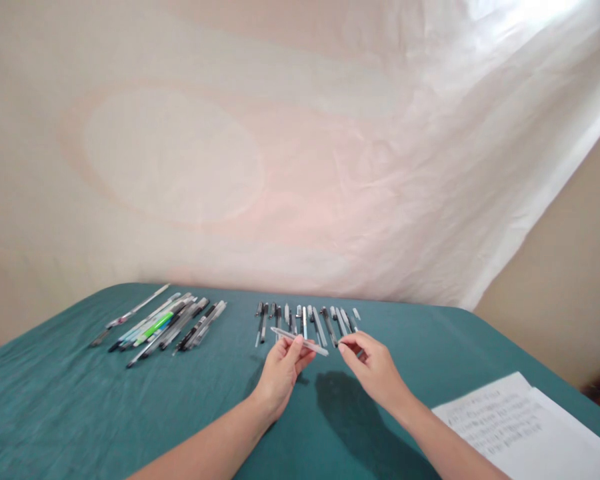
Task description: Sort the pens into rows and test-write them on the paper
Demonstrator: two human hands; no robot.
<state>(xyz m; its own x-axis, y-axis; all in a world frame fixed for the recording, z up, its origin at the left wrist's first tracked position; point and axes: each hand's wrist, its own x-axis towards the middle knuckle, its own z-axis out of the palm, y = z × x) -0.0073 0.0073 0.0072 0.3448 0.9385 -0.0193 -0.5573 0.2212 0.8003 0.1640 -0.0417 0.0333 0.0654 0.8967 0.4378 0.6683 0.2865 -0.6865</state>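
Note:
My left hand (283, 368) is closed around a slim translucent pen (310, 345), pinched between thumb and fingers above the table. The pen lies nearly level, its right end pointing towards my other hand. My right hand (373, 363) is closed in a pinch a little to the right of that end, apart from it. Whatever its fingertips hold, if anything, is too small to make out. Just beyond both hands, several pens (317, 327) lie side by side in a row, some with dark caps and some clear; my left hand hides part of them.
On the left lies a loose bunch of pens (180, 323), with a bright green one (154, 329) among them. White paper sheets (525, 427) with handwriting rest at the right front. A dark green cloth (70, 400) covers the table, and a pale sheet (300, 167) hangs behind it.

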